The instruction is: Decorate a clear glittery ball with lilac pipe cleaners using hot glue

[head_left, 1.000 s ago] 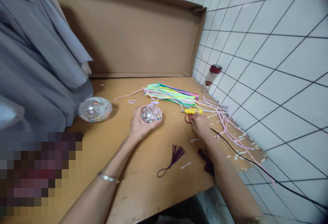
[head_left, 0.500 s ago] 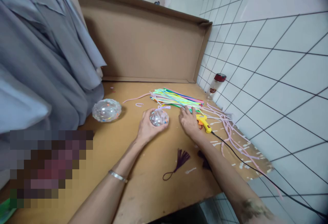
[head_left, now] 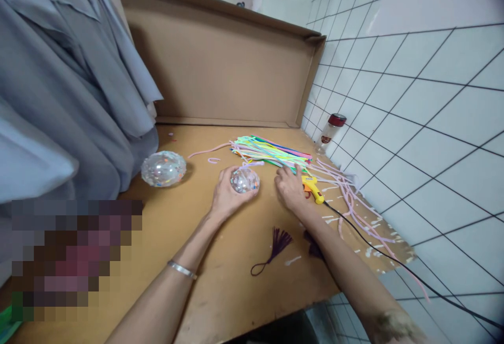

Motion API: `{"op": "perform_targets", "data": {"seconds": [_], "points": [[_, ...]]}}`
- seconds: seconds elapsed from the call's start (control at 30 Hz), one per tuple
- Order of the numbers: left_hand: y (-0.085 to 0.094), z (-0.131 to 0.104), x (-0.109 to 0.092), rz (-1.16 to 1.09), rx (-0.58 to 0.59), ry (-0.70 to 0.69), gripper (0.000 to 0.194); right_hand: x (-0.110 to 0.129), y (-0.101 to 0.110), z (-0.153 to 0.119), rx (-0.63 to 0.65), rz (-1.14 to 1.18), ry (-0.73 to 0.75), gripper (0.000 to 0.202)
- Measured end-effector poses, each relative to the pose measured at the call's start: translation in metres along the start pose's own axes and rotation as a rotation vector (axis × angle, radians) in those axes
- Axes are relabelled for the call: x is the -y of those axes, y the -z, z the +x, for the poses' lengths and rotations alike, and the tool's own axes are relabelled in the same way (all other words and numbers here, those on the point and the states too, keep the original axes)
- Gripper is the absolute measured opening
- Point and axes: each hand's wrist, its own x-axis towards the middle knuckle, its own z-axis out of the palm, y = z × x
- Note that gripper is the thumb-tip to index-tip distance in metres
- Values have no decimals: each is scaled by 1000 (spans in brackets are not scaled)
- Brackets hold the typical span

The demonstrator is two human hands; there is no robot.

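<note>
A small clear ball with coloured specks is held in my left hand, thumb and fingers around its side. A short lilac pipe cleaner lies across its top. My right hand is at the near edge of a colourful pipe cleaner bundle, fingers curled; whatever is under the fingertips is hidden. Just right of that hand is a yellow glue gun. A larger clear ball rests on the left of the table. Nearer me lies a dark purple tassel.
Loose pink and lilac pipe cleaners and a black cord trail over the table's right side. A red-lidded jar stands by the tiled wall. Cardboard rises behind. A person's grey garment fills the left.
My right hand's fingers have curled in slightly more at the bundle's edge. My left hand and the ball look unmoved.
</note>
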Motion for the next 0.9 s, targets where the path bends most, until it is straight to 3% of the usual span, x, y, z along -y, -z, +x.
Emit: {"op": "perform_targets", "data": {"seconds": [0.1,0.2,0.33,0.53,0.77,0.9], "points": [[1,-1,-3,-15,14,4,69,-17,13,-19,1,83,-167,25],[2,-1,-4,-24,10,11,69,-33,16,-33,78,160,-256,23],[2,-1,-4,-31,19,21,70,-39,7,-44,153,221,-261,22],[2,-3,-5,-32,39,3,71,-38,-3,-48,119,255,-281,27],[0,-2,-3,-27,42,-21,70,-34,13,-34,-151,444,-372,26],[-3,-2,2,-52,25,-49,69,-8,35,-7,-316,706,-173,30]]}}
